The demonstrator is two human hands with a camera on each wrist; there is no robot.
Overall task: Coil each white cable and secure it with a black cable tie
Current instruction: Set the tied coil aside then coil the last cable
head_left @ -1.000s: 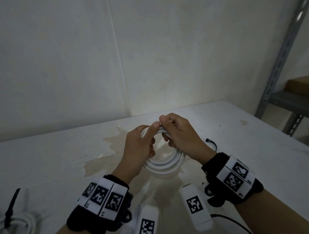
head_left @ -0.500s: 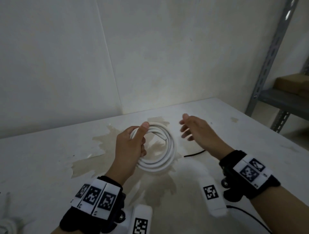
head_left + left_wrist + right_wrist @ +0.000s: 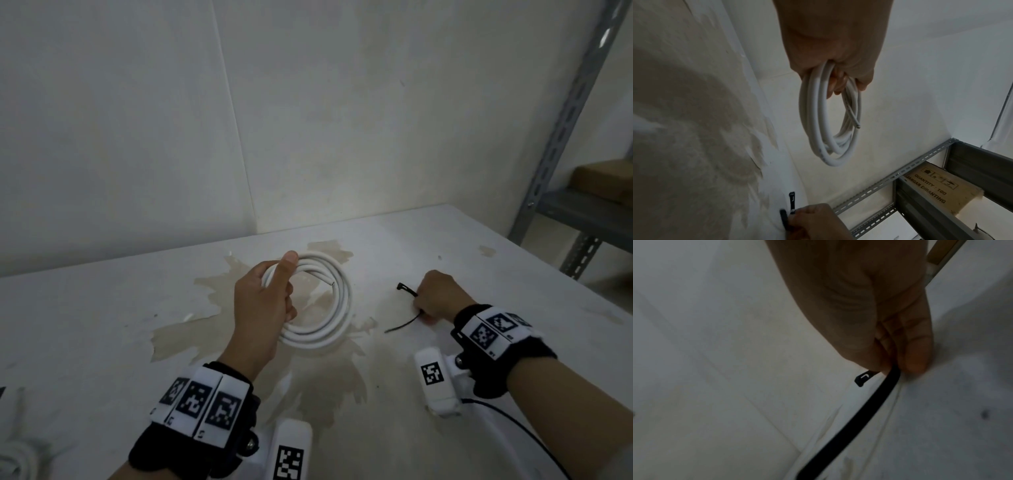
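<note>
My left hand (image 3: pixel 270 301) grips a coiled white cable (image 3: pixel 329 329) at its left side, thumb laid over the loops, holding it above the white table (image 3: pixel 102 335). The left wrist view shows the white cable (image 3: pixel 828 123) hanging from that hand (image 3: pixel 838 65), its cut end loose inside the ring. To the right, my right hand (image 3: pixel 435 298) pinches a black cable tie (image 3: pixel 404 323) at its middle on the tabletop. In the right wrist view my fingertips (image 3: pixel 916 356) press the cable tie (image 3: pixel 859 426) against the table, its head poking out to the left.
Another white coil with a black tie (image 3: pixel 17 455) lies at the table's near left corner. A grey metal shelf (image 3: pixel 582 212) with a cardboard box (image 3: pixel 609 178) stands to the right. The white wall (image 3: pixel 239 120) runs close behind the table. A brownish stain (image 3: pixel 191 329) marks the tabletop.
My right hand has let go of the coil, moved right and down to the table, and taken hold of the black tie. The left hand keeps its grip on the coil.
</note>
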